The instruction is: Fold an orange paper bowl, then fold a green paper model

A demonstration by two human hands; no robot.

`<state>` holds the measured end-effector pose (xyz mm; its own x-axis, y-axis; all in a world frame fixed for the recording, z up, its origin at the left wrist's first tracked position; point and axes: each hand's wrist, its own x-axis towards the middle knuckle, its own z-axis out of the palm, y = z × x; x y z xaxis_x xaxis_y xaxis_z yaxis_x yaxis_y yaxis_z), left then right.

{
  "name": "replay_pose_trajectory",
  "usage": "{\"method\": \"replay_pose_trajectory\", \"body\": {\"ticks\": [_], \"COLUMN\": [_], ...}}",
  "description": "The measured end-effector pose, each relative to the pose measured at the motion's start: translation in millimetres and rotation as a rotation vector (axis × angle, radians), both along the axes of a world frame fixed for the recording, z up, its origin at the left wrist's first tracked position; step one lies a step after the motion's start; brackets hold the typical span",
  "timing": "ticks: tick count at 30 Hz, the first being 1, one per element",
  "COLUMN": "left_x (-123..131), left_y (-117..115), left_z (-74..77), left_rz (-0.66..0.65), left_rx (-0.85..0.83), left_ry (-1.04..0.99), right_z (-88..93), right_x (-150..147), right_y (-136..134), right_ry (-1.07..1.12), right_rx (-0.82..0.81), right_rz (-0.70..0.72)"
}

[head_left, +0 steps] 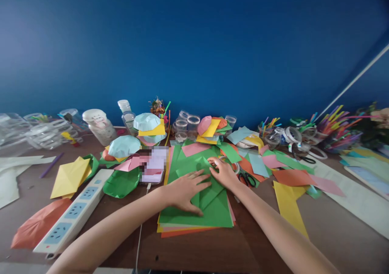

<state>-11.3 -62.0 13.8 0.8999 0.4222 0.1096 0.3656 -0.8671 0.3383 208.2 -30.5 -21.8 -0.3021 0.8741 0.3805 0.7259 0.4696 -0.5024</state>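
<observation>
My left hand (186, 191) lies flat with its fingers spread on a partly folded green paper (209, 193). That sheet rests on top of a stack of green, pink, yellow and orange sheets (194, 223). My right hand (223, 170) presses the upper edge of the same green paper with its fingers curled down onto a fold, just right of the left hand's fingertips. Neither hand lifts the paper off the stack.
Black-handled scissors (247, 179) lie right of my right hand. A phone (153, 164) and a white power strip (75, 211) sit to the left. Folded paper shapes, loose coloured sheets, clear plastic cups, tape rolls (293, 138) and coloured straws (337, 124) crowd the brown table below a blue wall.
</observation>
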Motion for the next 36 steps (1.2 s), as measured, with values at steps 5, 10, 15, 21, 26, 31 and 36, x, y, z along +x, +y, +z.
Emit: {"method": "replay_pose_trajectory", "body": {"ticks": [5,10,15,21,26,31,36], "left_x": [-11.9,-11.6,-12.6,-15.8,-15.5,-12.2,-7.8], "left_y": [12.3,15.0,16.0,17.9,18.2,17.4,11.7], "left_z": [-4.1,-2.3,-1.1,-2.0,-2.3,-1.1,0.5], "left_rz": [0.017,0.038,-0.001,-0.006,0.007,-0.017,-0.072], "left_rx": [-0.177,-0.142,-0.131,-0.201,-0.175,-0.151,-0.143], "left_ry": [0.023,-0.064,-0.033,-0.022,-0.033,-0.054,-0.150], "right_z": [5.0,11.1,18.0,18.2,18.4,18.5,18.0], "right_x": [-2.8,-2.5,-1.2,-1.8,-1.6,-2.0,-2.3], "right_y": [-6.4,-12.8,-15.1,-14.5,-15.5,-15.5,-13.8], "right_ry": [-0.179,-0.220,-0.105,0.036,0.064,0.183,0.220], "right_rx": [0.160,0.087,0.022,-0.068,-0.074,-0.195,-0.290], "right_rz": [0.077,0.253,0.303,0.264,0.277,0.327,0.354]}}
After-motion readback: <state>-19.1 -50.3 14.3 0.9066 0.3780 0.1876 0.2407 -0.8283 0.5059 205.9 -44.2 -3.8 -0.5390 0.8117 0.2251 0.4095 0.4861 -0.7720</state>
